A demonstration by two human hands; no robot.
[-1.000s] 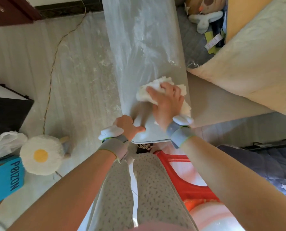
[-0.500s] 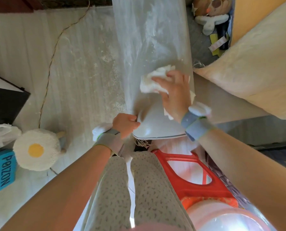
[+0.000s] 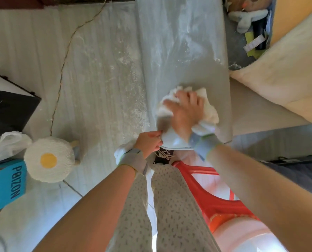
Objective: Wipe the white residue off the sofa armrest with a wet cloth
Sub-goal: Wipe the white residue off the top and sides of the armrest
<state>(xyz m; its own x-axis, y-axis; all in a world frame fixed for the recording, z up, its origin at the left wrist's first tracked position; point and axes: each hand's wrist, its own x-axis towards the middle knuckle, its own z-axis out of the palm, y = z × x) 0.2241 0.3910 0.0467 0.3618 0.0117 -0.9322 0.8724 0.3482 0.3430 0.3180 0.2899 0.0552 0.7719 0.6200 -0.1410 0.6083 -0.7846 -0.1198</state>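
The grey sofa armrest (image 3: 184,51) runs away from me up the middle of the view. White powdery residue streaks its far half; the patch around the cloth looks plain grey. My right hand (image 3: 186,111) lies spread over a crumpled white cloth (image 3: 208,110) and presses it onto the near part of the armrest. My left hand (image 3: 148,142) has its fingers curled against the armrest's rounded near-left corner. Both wrists wear grey bands.
White powder is scattered on the pale floor (image 3: 100,73) left of the armrest, where a cable (image 3: 64,59) trails. A fried-egg cushion (image 3: 49,160) and a blue box (image 3: 8,184) lie at left. A red stool (image 3: 211,193) stands by my legs. A cream cushion (image 3: 287,73) sits right.
My right hand has pulled the cloth back toward me along the armrest after reaching farther up it. The left hand has stayed at the near corner.
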